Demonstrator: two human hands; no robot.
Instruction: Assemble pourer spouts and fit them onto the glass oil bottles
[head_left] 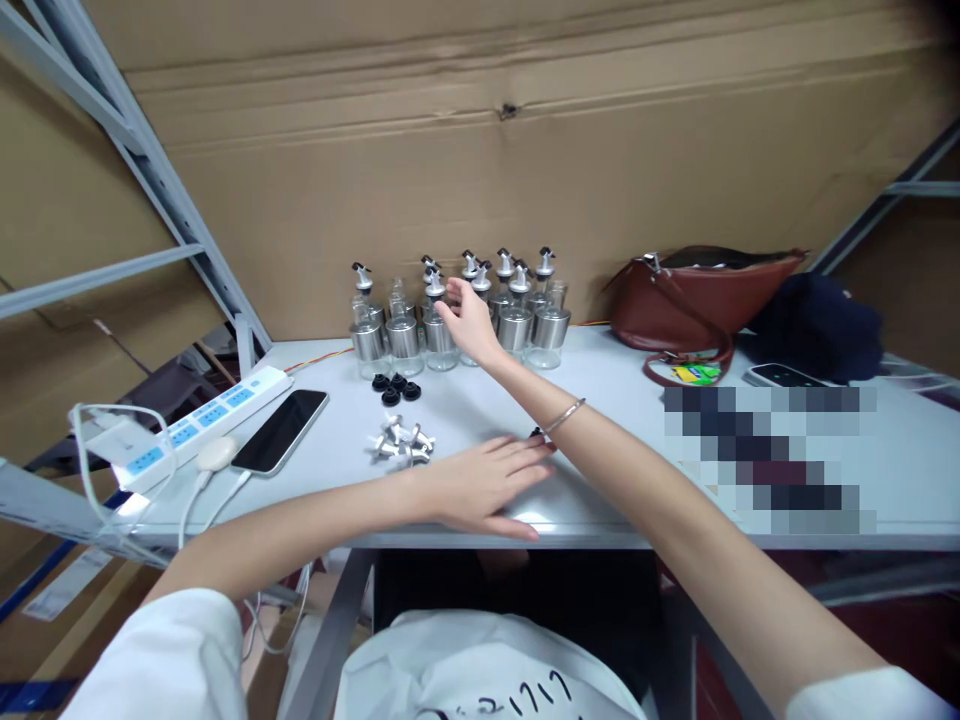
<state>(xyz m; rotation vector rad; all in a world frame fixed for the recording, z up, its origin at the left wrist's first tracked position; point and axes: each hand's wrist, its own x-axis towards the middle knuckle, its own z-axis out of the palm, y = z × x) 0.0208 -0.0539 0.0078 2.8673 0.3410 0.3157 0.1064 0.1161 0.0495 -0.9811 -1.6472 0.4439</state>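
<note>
Evidently, in the head view, the glass-and-metal bottles (pixel 515 328) stand upright in a close cluster at twelve o'clock, backed by the cardboard (pixel 525 190); this placing probably leaves the front of the shelf top (pixel 615 395) free for handwork. Some bottles carry pourers; others show bare necks.

Black stoppers (pixel 411 391) lie grouped at ten o'clock and loose silver spouts (pixel 386 450) at nine, presumably sorted by kind for easy picking. The phone (pixel 283 432) and power strip (pixel 259 385) lie farther out towards nine, the brown bag (pixel 667 305) at two, apparently kept aside.

The right hand (pixel 471 325) reaches to twelve o'clock, fingers half curled, thumb apart, beside one bottle's pourer; whether it touches or grips cannot be told. The left hand (pixel 495 485) lies palm down towards six, fingers extended and nearly straight, with no object visibly clasped. A small black piece (pixel 535 432) shows by its fingertips, partly hidden; contact cannot be confirmed.
</note>
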